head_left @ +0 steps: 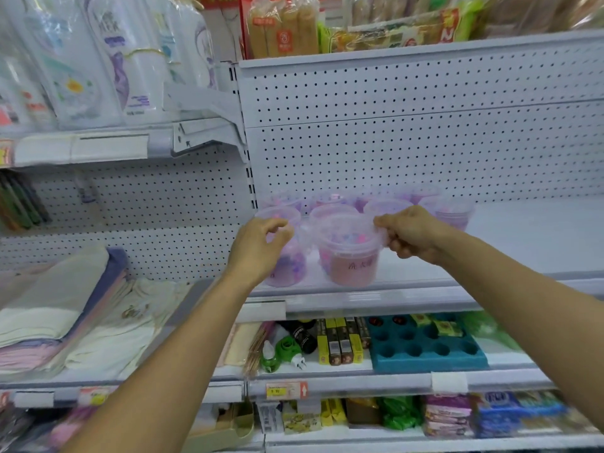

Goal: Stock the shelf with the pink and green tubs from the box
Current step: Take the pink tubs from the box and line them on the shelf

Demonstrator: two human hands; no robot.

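White pegboard shelf [523, 237] fills mid-frame; right half is bare, tubs are clustered left of centre. Back rows of pink tubs [330, 204] are already set against the pegboard. Front pink tub [351, 253] stands near the shelf lip at frame centre, rim pinched by the right hand [413, 235] on its right side. A second tub [289, 266] is held at frame centre-left by the left hand [258, 246], fingers curled over its rim. Box is not seen; no green tubs are seen.

Judged step: seating the front row. Tubs should be pushed back flush with the row behind, kept upright, label faced forward, clear of the lip before release.
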